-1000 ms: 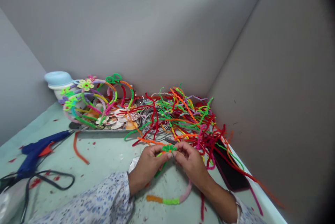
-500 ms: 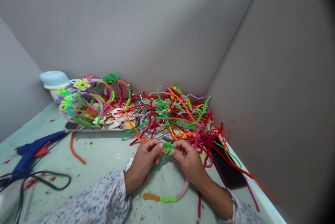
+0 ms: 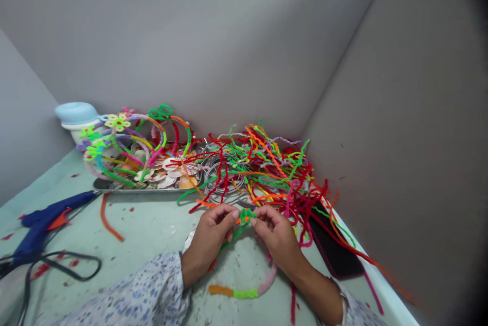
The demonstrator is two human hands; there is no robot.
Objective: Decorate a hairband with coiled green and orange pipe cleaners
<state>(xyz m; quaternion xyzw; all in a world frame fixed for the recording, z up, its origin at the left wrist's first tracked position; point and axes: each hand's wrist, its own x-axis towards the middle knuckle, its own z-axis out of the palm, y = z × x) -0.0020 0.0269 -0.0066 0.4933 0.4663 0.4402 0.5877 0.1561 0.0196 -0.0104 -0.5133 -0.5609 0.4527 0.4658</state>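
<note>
Between my two hands is a small green and orange pipe-cleaner flower (image 3: pixel 246 215) with a green tail hanging down toward the left. My left hand (image 3: pixel 213 234) pinches its left side between thumb and fingertips. On the other side, my right hand (image 3: pixel 276 237) grips the flower's right edge the same way. Below my hands lies a curved band wrapped in orange, green and pink pipe cleaner (image 3: pixel 246 293); its right end passes out of sight behind my right hand.
Loose pipe cleaners (image 3: pixel 267 163) pile up against the wall, beside coiled wire (image 3: pixel 223 176). Wrapped headbands (image 3: pixel 141 138) stand over a tray (image 3: pixel 152 191) of shells. A blue glue gun (image 3: pixel 49 219) with a cord lies left, a dark phone (image 3: pixel 339 249) right, a blue-lidded container (image 3: pixel 78 115) behind.
Both hands keep their hold on the flower and have barely moved. The view has shifted very slightly.
</note>
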